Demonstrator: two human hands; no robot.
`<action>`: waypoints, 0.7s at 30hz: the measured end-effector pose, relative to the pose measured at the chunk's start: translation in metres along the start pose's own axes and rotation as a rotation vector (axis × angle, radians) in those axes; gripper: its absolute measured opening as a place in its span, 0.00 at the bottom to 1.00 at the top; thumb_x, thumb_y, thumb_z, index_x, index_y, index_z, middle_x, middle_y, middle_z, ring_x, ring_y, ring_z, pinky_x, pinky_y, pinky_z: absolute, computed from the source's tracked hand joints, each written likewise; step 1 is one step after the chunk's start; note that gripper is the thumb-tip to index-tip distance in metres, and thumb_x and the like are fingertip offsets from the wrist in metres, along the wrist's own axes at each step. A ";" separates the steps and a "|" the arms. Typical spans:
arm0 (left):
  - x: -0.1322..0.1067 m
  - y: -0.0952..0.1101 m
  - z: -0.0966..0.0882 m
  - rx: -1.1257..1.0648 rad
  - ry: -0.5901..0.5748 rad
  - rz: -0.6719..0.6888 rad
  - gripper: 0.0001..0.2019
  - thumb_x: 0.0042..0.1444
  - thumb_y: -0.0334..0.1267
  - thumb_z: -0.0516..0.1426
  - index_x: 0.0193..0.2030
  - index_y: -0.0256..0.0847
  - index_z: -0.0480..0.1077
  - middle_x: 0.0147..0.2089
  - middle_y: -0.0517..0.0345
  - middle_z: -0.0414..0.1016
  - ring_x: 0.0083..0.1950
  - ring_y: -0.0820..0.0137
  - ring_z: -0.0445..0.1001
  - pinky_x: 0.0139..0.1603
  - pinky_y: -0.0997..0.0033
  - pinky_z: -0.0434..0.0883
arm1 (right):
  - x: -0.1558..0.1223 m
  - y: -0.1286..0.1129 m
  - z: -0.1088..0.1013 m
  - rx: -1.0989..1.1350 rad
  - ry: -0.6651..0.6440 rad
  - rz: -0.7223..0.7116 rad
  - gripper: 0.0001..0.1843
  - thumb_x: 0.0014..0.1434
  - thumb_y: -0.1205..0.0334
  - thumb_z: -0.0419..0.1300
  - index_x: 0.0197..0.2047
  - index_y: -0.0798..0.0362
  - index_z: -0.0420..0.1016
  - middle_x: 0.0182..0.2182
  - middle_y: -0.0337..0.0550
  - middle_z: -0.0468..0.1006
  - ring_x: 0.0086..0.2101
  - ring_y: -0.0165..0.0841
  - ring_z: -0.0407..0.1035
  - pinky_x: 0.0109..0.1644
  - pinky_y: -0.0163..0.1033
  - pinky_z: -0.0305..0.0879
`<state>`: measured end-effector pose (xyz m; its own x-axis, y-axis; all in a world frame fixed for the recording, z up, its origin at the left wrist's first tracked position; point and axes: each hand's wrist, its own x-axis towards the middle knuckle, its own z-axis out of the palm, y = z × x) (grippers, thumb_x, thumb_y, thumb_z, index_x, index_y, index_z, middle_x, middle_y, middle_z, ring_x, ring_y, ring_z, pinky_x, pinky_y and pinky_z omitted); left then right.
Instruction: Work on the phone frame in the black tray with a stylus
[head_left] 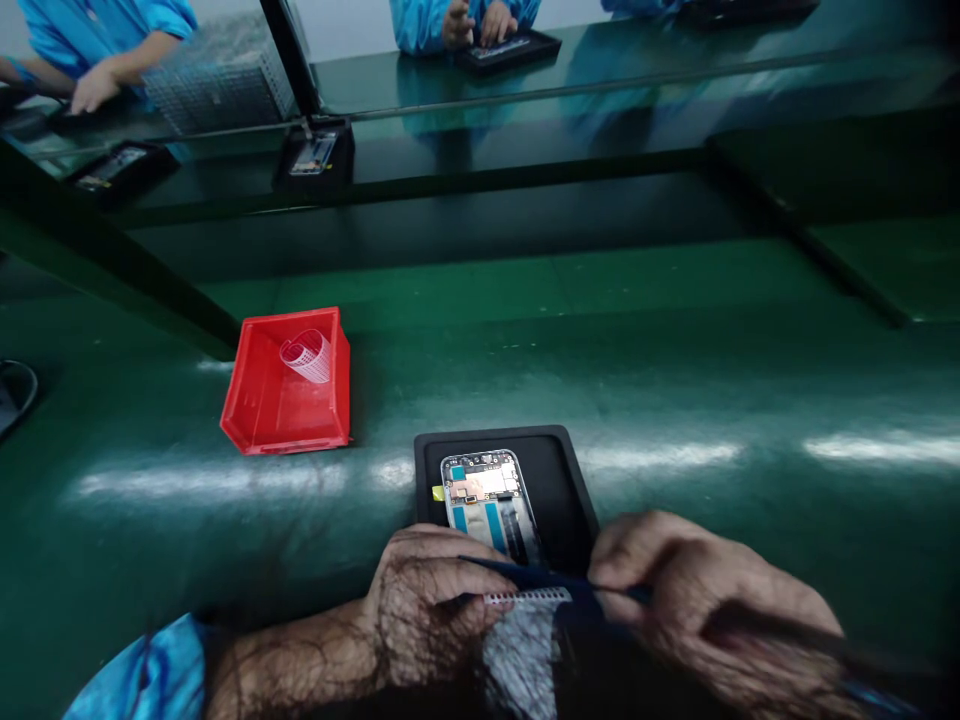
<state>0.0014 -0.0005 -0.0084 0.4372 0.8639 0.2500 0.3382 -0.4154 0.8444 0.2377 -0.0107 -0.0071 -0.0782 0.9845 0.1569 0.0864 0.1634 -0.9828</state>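
An opened phone (489,500) with its circuit board showing lies in a black tray (559,470) on the green bench. Just below the tray, my left hand (424,610) pinches a small white perforated strip (525,598). My right hand (690,600) grips thin dark tweezers (525,572), whose tips reach left across to the strip and my left fingers. Both hands cover the tray's near edge and the phone's lower end.
A red plastic bin (289,385) with a curled white strip inside sits left of the tray. Farther back stand more black trays with phones (315,155), a metal post (289,50), and other workers in blue sleeves (112,60). A dark round object (11,395) is at the left edge.
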 end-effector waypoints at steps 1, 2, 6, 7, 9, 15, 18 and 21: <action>0.000 0.000 0.000 -0.007 -0.002 0.004 0.07 0.43 0.30 0.63 0.31 0.44 0.73 0.33 0.64 0.81 0.34 0.77 0.79 0.41 0.82 0.73 | 0.005 0.000 0.003 0.010 0.006 0.011 0.16 0.54 0.61 0.78 0.22 0.39 0.78 0.24 0.38 0.85 0.24 0.40 0.81 0.26 0.39 0.83; 0.000 0.000 0.000 -0.016 -0.006 0.009 0.07 0.44 0.30 0.63 0.31 0.44 0.73 0.33 0.64 0.81 0.34 0.77 0.79 0.42 0.82 0.73 | 0.011 0.001 0.005 0.022 0.023 0.035 0.16 0.54 0.63 0.77 0.23 0.40 0.78 0.24 0.37 0.85 0.25 0.38 0.82 0.27 0.36 0.82; 0.000 -0.001 0.000 -0.047 -0.045 0.036 0.06 0.45 0.31 0.62 0.31 0.43 0.72 0.33 0.64 0.81 0.34 0.78 0.79 0.43 0.83 0.72 | 0.037 0.016 0.009 0.048 0.105 0.142 0.15 0.53 0.63 0.77 0.23 0.43 0.76 0.24 0.33 0.85 0.24 0.31 0.81 0.27 0.29 0.78; 0.000 -0.001 0.000 -0.051 -0.059 0.038 0.07 0.45 0.31 0.62 0.32 0.44 0.72 0.33 0.65 0.81 0.35 0.78 0.79 0.44 0.83 0.71 | 0.043 0.021 0.011 0.034 0.114 0.146 0.15 0.53 0.63 0.77 0.23 0.43 0.76 0.23 0.33 0.84 0.25 0.31 0.82 0.29 0.28 0.78; -0.001 -0.003 -0.001 -0.058 -0.098 0.038 0.08 0.45 0.31 0.62 0.33 0.44 0.72 0.34 0.66 0.81 0.35 0.78 0.79 0.46 0.84 0.70 | 0.053 0.028 0.014 -0.006 0.121 0.143 0.14 0.52 0.61 0.77 0.22 0.44 0.77 0.20 0.34 0.82 0.28 0.33 0.84 0.31 0.28 0.78; -0.003 -0.002 -0.002 -0.054 -0.147 0.052 0.03 0.51 0.37 0.58 0.33 0.44 0.72 0.35 0.65 0.81 0.36 0.79 0.79 0.49 0.86 0.66 | 0.058 0.033 0.021 -0.061 0.113 0.144 0.13 0.52 0.60 0.76 0.22 0.45 0.78 0.20 0.34 0.82 0.30 0.34 0.85 0.33 0.29 0.78; -0.003 -0.003 -0.001 -0.059 -0.127 0.047 0.03 0.51 0.37 0.58 0.33 0.45 0.71 0.35 0.66 0.81 0.36 0.78 0.79 0.47 0.84 0.67 | 0.057 0.032 0.023 -0.081 0.114 0.143 0.13 0.52 0.60 0.76 0.21 0.44 0.78 0.21 0.33 0.83 0.30 0.33 0.85 0.34 0.29 0.79; -0.004 -0.005 0.000 -0.088 -0.166 0.034 0.05 0.50 0.34 0.59 0.36 0.44 0.70 0.37 0.66 0.80 0.38 0.79 0.78 0.49 0.85 0.65 | 0.057 0.032 0.025 -0.095 0.121 0.142 0.12 0.52 0.60 0.76 0.22 0.44 0.79 0.24 0.34 0.85 0.31 0.34 0.86 0.36 0.30 0.80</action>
<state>-0.0027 -0.0020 -0.0139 0.5813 0.7879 0.2032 0.2504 -0.4108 0.8767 0.2108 0.0487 -0.0321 0.0604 0.9976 0.0334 0.1815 0.0219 -0.9831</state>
